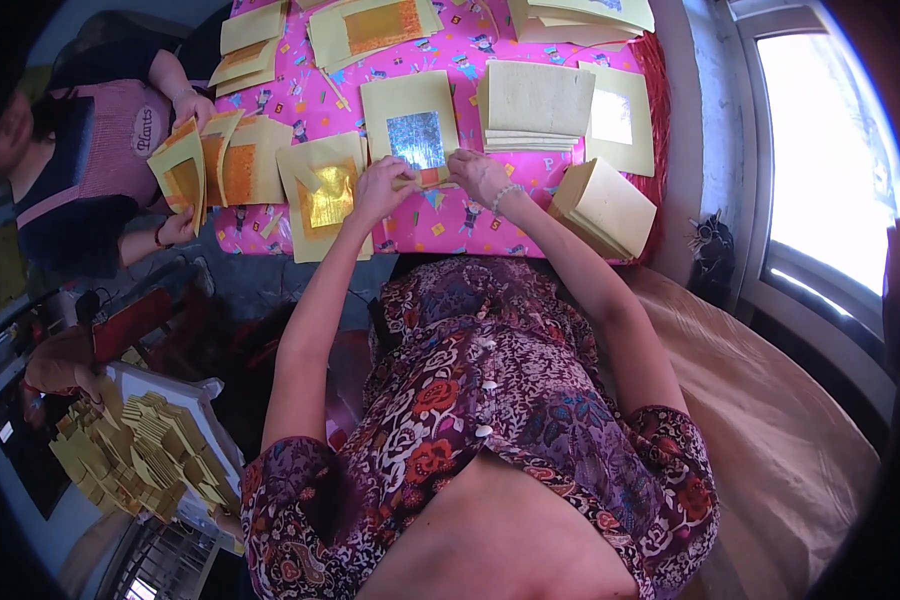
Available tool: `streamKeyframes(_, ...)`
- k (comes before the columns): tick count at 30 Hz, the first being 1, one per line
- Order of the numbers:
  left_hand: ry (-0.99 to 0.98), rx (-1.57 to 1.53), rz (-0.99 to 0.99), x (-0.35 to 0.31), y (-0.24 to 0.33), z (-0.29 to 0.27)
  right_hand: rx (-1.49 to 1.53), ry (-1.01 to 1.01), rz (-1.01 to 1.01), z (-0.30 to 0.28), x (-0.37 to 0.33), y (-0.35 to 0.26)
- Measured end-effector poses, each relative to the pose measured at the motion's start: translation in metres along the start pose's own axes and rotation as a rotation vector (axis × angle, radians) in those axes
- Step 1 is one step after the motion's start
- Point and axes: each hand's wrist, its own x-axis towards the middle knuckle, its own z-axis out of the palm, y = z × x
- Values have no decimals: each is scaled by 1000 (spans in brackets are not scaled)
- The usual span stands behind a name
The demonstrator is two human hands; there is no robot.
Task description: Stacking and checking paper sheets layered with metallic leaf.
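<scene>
A yellow sheet of joss paper point(407, 100) with a silver foil square lies before me on the pink table cover. At its near left corner, the fingers of my left hand point(378, 192) are closed on the edge. My right hand point(482, 178), wearing a beaded bracelet, pinches the near right corner. Between my hands the near edge looks turned up, with a strip of orange showing. Just left of my left hand lies joss paper with a gold foil square point(328, 198). Beyond my right hand sits a thick stack of yellow paper point(535, 100).
A folded yellow bundle point(605, 208) and a silver-foil sheet point(613, 122) lie at the right, beside red fringe point(658, 130). More sheets point(370, 30) are at the far side. On the left, a person in an apron point(105, 135) holds paper; a tray of folded papers point(155, 440) is lower left.
</scene>
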Motion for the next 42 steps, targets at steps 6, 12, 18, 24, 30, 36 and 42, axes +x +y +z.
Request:
streamKeyframes(6, -5, 75, 77, -3, 8, -4, -17, 33, 73, -9, 1, -8)
streamKeyframes(12, -9, 59, 73, 2, 1, -5, -3, -42, 212, -14, 4, -9)
streamKeyframes(18, -106, 85, -75, 14, -3, -18, 244, 74, 131, -21, -6, -18)
streamKeyframes(24, -249, 70, -90, 33, -2, -36, 121, 298, 60, 1, -3, -2)
streamKeyframes(30, -307, -56, -105, 39, -14, -47, 361, 282, 335, 3, 12, -13)
streamKeyframes(36, -258, -329, -121, 50, -36, -64, 368, 406, 513, -13, 34, -20)
streamKeyframes(42, -94, -372, -206, 60, -55, -51, 603, 591, 548, -27, 52, -31)
